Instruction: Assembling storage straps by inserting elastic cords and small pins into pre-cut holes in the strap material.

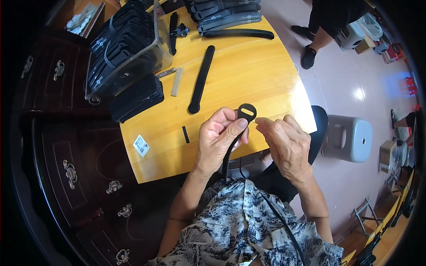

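My left hand (216, 141) grips a black strap (227, 160) just below its rounded, slotted head, with the thumb lying on the front. The strap's tail hangs down toward my shirt. Close beside the slotted head is my right hand (289, 145), its thumb and forefinger pinched together. A thin, light sliver seems to show at those fingertips, too small to name. Beyond my hands a second black strap (204, 77) lies on the yellow table (244, 66). A short black strip (185, 134) rests left of my left hand.
At the far left stands a clear plastic bin (165, 54) full of bundled black straps, with a black stack (138, 98) in front. More straps (230, 18) are piled at the back. A white label (141, 146) lies near the left edge. A grey stool (350, 138) stands right; a person (330, 26) is beyond.
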A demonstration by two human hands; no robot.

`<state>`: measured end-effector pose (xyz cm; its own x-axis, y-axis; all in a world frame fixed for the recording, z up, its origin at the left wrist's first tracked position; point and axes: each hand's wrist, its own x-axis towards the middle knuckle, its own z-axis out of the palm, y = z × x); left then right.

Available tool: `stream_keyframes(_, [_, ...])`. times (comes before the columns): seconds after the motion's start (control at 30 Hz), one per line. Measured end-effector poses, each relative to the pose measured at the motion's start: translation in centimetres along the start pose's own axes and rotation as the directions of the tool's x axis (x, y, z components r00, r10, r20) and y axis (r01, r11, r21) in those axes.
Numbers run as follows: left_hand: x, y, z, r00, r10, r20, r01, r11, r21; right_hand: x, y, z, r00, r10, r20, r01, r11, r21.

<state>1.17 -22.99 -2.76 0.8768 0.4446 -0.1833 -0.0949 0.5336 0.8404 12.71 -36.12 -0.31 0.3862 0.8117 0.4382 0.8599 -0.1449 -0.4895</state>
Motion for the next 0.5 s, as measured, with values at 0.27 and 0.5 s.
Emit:
stream_keyframes(0.27, [-0.2, 0.6, -0.1, 0.994, 0.101, 0.03, -0.105, 0.931, 0.35, -0.1, 0.4, -0.5, 0.611, 0.428, 0.666, -0.716, -0.061, 0.695])
stream_keyframes(0.5, [0.6, 1.2, -0.9, 0.992, -0.076, 0.096, 0.061, 0.986, 0.152, -0.5, -1.0, 0.5, 0.957, 0.289, 0.023, -0.273, 0.874, 0.401])
